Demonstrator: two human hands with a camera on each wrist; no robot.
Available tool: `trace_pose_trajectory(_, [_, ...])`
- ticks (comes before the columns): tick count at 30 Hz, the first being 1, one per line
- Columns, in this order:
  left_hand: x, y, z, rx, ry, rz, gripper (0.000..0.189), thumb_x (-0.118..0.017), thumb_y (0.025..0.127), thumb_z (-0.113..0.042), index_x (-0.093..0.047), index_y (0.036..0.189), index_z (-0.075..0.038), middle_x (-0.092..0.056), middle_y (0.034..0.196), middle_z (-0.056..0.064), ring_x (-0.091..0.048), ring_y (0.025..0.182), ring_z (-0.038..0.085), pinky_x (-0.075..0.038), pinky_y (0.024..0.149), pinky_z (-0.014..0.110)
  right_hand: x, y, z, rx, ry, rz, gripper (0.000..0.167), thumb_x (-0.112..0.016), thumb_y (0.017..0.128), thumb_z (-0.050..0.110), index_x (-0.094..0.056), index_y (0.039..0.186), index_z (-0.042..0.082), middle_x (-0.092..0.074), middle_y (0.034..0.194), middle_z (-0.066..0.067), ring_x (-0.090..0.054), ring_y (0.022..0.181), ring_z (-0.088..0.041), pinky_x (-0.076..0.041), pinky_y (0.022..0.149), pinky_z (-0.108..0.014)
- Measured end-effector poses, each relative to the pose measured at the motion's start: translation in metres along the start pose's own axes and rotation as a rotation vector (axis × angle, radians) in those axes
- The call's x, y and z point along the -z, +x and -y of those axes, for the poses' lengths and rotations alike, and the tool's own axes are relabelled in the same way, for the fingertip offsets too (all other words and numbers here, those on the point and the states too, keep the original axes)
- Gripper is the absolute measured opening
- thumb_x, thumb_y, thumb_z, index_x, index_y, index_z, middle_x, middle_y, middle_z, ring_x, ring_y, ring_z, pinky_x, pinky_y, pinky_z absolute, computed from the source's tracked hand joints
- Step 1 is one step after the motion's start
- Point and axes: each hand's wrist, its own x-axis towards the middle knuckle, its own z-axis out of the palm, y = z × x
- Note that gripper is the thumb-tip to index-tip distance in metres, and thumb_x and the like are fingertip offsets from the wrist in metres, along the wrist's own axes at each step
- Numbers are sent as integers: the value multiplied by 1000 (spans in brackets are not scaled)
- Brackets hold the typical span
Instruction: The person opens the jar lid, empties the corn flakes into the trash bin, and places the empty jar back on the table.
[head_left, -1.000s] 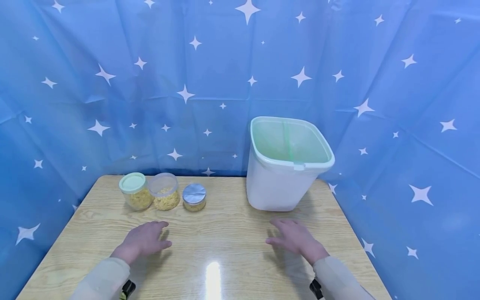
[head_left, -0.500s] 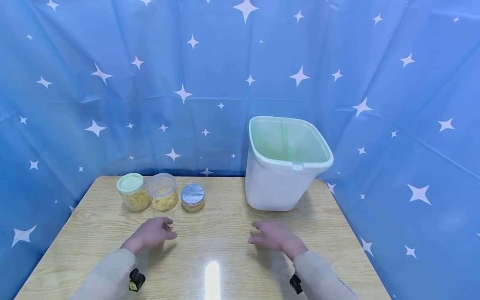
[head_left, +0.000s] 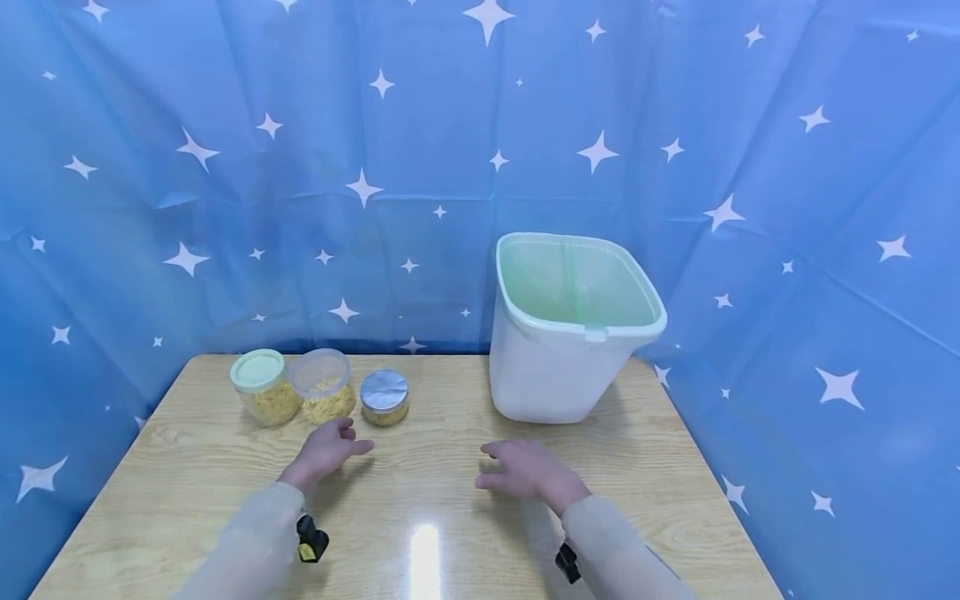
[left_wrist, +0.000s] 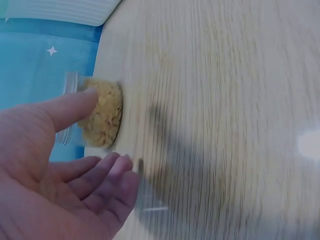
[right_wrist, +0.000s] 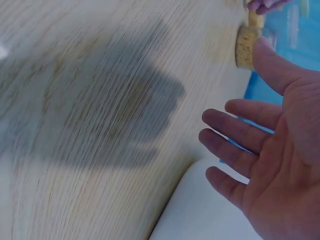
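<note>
Three short jars of yellowish flakes stand in a row at the table's back left. The leftmost jar (head_left: pixel 272 402) has a pale green lid, the middle jar (head_left: pixel 330 406) a translucent top, the right one (head_left: pixel 385 398) a silver lid. My left hand (head_left: pixel 326 454) hovers just in front of the middle and right jars, fingers loosely bent, holding nothing. In the left wrist view its thumb overlaps a jar of flakes (left_wrist: pixel 107 117). Over the table to the right, my right hand (head_left: pixel 531 475) holds nothing, its fingers relaxed and spread (right_wrist: pixel 232 131).
A large white bin (head_left: pixel 543 371) with a pale green inside and rim stands at the back right, beyond my right hand. Blue star-patterned cloth (head_left: pixel 420 150) hangs behind and beside the wooden table (head_left: pixel 435 483). A bright reflection lies on the tabletop near the front.
My left hand has moved forward and right, closer to the jars. The right hand has shifted left across the table. The jars and bin stay on the table as before.
</note>
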Motion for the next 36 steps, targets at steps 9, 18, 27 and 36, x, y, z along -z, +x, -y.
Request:
trace_pose_trajectory(9, [-21,28,-1,56,-180,-74,87,-67,90,-27,-16,151,9,-37,146,32,-40,134,45,-41,107,54,-6,7,5,37,11,34,61,-59,93,47,-53,137,5,-63,132,-10,-60,122,-27,-47,105,-43])
trace_pose_trajectory(18, [-34,43,-6,49,-207,-142,74,-70,86,-20,-32,143,8,-45,139,29,-48,125,41,-46,99,50,-7,8,6,28,14,36,64,-58,92,50,-52,139,7,-63,133,-7,-60,121,-25,-46,107,-43])
trace_pose_trajectory(27, [-38,44,-18,-17,-75,-202,66,-74,82,-19,-46,134,9,-53,134,31,-52,122,45,-47,98,56,-7,13,5,10,11,41,62,-59,92,51,-53,138,9,-62,134,-5,-59,123,-24,-45,107,-42])
trace_pose_trajectory(36, [-54,55,-14,-6,68,-377,75,-82,75,-32,-49,131,5,-55,128,29,-48,122,47,-41,100,61,-8,14,6,4,14,43,62,-59,92,50,-53,139,10,-62,135,-5,-58,124,-23,-44,109,-42])
